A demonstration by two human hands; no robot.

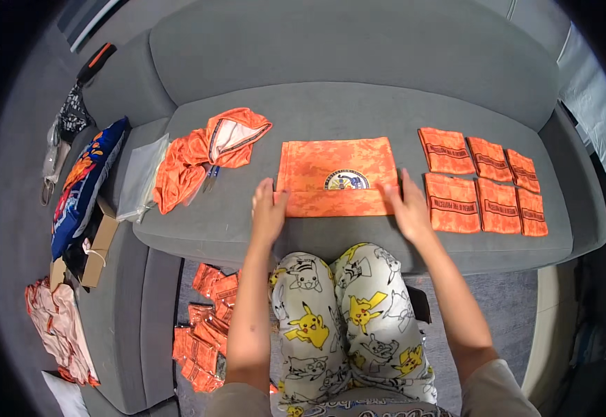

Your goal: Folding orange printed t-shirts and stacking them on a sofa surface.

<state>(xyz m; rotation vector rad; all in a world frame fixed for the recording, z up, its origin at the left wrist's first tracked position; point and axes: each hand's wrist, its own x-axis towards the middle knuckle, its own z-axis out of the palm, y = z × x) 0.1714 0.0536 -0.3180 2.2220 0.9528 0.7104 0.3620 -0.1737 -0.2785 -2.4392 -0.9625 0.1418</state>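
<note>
An orange camouflage-patterned cloth (334, 161) lies flat on the grey sofa seat in front of me. Its near edge is folded up in a band that covers the lower half of a round printed emblem (348, 180). My left hand (270, 208) rests at the left end of this band, thumb on the fabric. At the right end, my right hand (408, 206) has its thumb on the cloth and its fingers stretched past the side edge. Both hands touch the cloth without visibly gripping it.
Two rows of folded orange cloths (451, 201) lie to the right. A crumpled orange garment (188, 161), clear plastic bags (138, 177) and small snips (211, 177) are at left. Beyond are a blue cushion (86, 187) and a cardboard box (100, 247). Several bagged orange packets (203, 339) cover the floor.
</note>
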